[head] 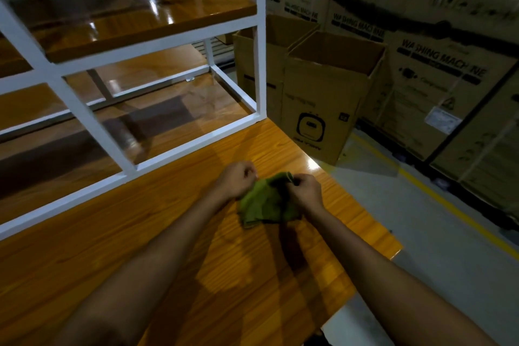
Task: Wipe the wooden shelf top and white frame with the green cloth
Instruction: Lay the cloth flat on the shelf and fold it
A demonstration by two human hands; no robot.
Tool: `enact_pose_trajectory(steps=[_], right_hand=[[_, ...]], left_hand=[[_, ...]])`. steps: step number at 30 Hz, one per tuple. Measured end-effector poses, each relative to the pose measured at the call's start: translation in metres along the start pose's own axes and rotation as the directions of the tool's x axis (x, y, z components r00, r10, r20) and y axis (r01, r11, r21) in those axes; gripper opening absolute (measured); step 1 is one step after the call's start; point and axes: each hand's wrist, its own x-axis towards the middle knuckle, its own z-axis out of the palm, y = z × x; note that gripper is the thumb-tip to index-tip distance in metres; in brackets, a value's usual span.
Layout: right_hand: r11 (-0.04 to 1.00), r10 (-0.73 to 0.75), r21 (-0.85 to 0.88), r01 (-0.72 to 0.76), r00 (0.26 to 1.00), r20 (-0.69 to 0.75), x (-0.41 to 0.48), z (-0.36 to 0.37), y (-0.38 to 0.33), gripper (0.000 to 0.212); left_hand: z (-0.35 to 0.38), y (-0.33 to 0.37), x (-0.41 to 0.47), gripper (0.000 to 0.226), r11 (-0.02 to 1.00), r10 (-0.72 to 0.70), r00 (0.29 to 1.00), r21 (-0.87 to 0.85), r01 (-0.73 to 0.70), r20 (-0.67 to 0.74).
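Green and crumpled, the cloth (266, 201) sits bunched between both hands near the right end of the wooden shelf top (168, 233), not far from its outer corner. The right hand (306, 191) has its fingers curled shut, pinching the cloth's upper edge. The left hand (237, 182) is closed into a loose fist against the cloth's left side; whether those fingers actually grip fabric or merely rest beside it, I cannot tell. The lower folds of the cloth touch or hang just over the wood.

This looks like folding or gathering the cloth into a pad, not wiping itself. The glossy wood shows reflections and shadows, but nothing that tells wiped from unwiped, so how much of the top is done cannot be judged. The white frame (179, 146) stands behind the hands, its bottom rail lying across the wood and its posts rising past the upper shelves; no hand or cloth is on it. My judgement is that the frame, and probably much of the top, remains to be wiped. Open cardboard boxes (323, 98) stand on the floor beyond the shelf's right end
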Motion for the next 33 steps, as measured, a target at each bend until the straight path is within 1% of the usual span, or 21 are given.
enact_pose_trajectory(steps=[3, 5, 9, 12, 14, 16, 18, 19, 20, 22, 23, 24, 25, 27, 31, 33], right_hand=[[0.996, 0.023, -0.092, -0.022, 1.0, 0.007, 0.004, -0.006, 0.015, 0.021], [0.994, 0.013, -0.109, -0.012, 1.0, 0.012, 0.007, -0.008, 0.016, 0.023], [0.983, -0.006, -0.185, 0.002, 1.0, -0.018, 0.009, -0.009, 0.017, 0.023], [0.94, -0.047, -0.34, 0.022, 0.997, -0.066, 0.007, -0.01, 0.018, 0.031], [0.901, -0.106, -0.426, 0.079, 0.994, -0.04, 0.009, -0.009, 0.021, 0.039], [0.864, -0.218, -0.469, 0.185, 0.976, -0.017, 0.012, -0.009, 0.019, 0.044], [0.787, -0.364, -0.513, 0.342, 0.929, 0.062, 0.017, -0.011, 0.017, 0.046], [0.729, -0.419, -0.535, 0.427, 0.896, 0.144, 0.019, -0.011, 0.016, 0.046], [0.66, -0.46, -0.554, 0.508, 0.856, 0.237, 0.021, -0.01, 0.016, 0.045], [0.551, -0.5, -0.543, 0.633, 0.772, 0.392, 0.022, -0.009, 0.022, 0.038], [0.514, -0.514, -0.528, 0.676, 0.735, 0.442, 0.022, -0.009, 0.027, 0.036], [0.495, -0.513, -0.518, 0.698, 0.716, 0.474, 0.021, -0.009, 0.032, 0.037], [0.497, -0.502, -0.513, 0.7, 0.714, 0.488, 0.019, -0.01, 0.036, 0.039], [0.523, -0.465, -0.529, 0.669, 0.744, 0.481, 0.017, -0.013, 0.04, 0.041], [0.513, -0.405, -0.619, 0.594, 0.804, 0.436, 0.017, -0.019, 0.042, 0.046], [0.535, -0.382, -0.65, 0.539, 0.841, 0.383, 0.017, -0.024, 0.046, 0.046]], left_hand=[[0.023, -0.004, 0.003, 0.019, 0.976, 0.102, 0.993, 0.189, -0.111, 0.057], [0.025, -0.005, 0.005, 0.022, 0.965, 0.12, 0.991, 0.227, -0.129, 0.054], [0.02, -0.009, 0.01, 0.016, 0.971, 0.048, 0.998, 0.231, -0.054, 0.031], [0.02, -0.012, 0.009, 0.008, 0.959, -0.003, 1.0, 0.284, -0.002, 0.017], [0.022, -0.015, 0.005, 0.012, 0.946, -0.057, 0.998, 0.318, 0.057, -0.008], [0.025, -0.014, -0.001, 0.021, 0.922, -0.097, 0.991, 0.368, 0.122, -0.087], [0.035, -0.008, -0.01, 0.028, 0.903, -0.055, 0.98, 0.41, 0.131, -0.192], [0.044, -0.003, -0.016, 0.029, 0.897, -0.007, 0.975, 0.43, 0.105, -0.224], [0.054, 0.001, -0.023, 0.029, 0.886, 0.042, 0.972, 0.458, 0.071, -0.231], [0.074, 0.003, -0.036, 0.028, 0.86, 0.093, 0.977, 0.51, 0.019, -0.194], [0.082, -0.001, -0.04, 0.027, 0.852, 0.101, 0.98, 0.524, 0.003, -0.17], [0.088, -0.005, -0.043, 0.026, 0.851, 0.107, 0.982, 0.524, -0.009, -0.157], [0.091, -0.009, -0.042, 0.025, 0.857, 0.117, 0.981, 0.514, -0.021, -0.156], [0.091, -0.013, -0.035, 0.028, 0.867, 0.119, 0.982, 0.497, -0.03, -0.15], [0.083, 0.004, -0.01, 0.043, 0.88, 0.055, 0.998, 0.474, -0.032, -0.034], [0.082, 0.012, 0.004, 0.049, 0.885, 0.063, 0.998, 0.461, -0.058, 0.005]])
